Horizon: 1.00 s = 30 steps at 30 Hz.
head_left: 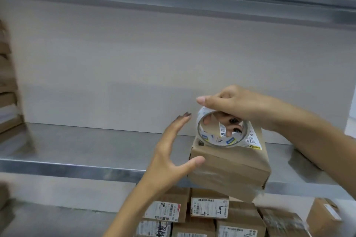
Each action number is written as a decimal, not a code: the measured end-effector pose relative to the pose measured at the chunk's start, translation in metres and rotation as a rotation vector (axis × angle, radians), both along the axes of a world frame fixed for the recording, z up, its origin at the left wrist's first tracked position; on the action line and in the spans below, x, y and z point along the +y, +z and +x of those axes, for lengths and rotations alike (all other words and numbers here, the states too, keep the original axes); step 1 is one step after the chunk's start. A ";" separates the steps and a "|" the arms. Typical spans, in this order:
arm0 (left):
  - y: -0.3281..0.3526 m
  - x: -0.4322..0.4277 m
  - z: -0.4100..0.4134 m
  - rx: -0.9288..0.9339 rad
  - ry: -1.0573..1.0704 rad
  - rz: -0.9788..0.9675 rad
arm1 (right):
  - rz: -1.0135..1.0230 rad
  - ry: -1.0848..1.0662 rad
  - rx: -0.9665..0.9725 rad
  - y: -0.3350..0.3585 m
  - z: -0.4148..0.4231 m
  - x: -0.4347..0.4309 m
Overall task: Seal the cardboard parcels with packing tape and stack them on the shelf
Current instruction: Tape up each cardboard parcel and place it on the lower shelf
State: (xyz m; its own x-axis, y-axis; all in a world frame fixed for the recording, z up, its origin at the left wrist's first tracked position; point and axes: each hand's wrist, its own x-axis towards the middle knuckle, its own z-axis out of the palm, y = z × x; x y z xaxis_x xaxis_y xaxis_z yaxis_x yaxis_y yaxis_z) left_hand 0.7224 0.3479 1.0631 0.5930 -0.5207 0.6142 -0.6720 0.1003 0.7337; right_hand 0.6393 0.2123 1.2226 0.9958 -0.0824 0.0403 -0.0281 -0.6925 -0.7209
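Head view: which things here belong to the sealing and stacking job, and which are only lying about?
Job: tape roll, gripped by the right hand; parcel under it, at the front edge of the shelf; left hand, open beside the parcel; labelled parcels stacked below.
Lying about: blurred cardboard pile at far left; blurred box at lower right.

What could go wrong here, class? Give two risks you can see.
The parcel seems to overhang the shelf edge; with the left hand open beside it, it could tip onto the boxes below. The right hand grips the tape roll resting on top, so pulling the roll away might drag the parcel off.
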 end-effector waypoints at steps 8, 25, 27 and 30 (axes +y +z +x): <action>0.010 -0.010 0.016 -0.136 -0.109 0.067 | -0.102 0.064 0.072 0.009 0.001 0.009; 0.011 0.009 0.033 -0.355 0.216 0.214 | -0.318 0.143 0.079 0.016 0.012 -0.003; 0.011 0.008 0.033 -0.369 0.224 0.197 | -0.333 0.138 0.039 0.013 0.011 -0.007; 0.011 0.009 0.032 -0.360 0.227 0.219 | -0.421 0.121 0.026 0.012 0.008 -0.010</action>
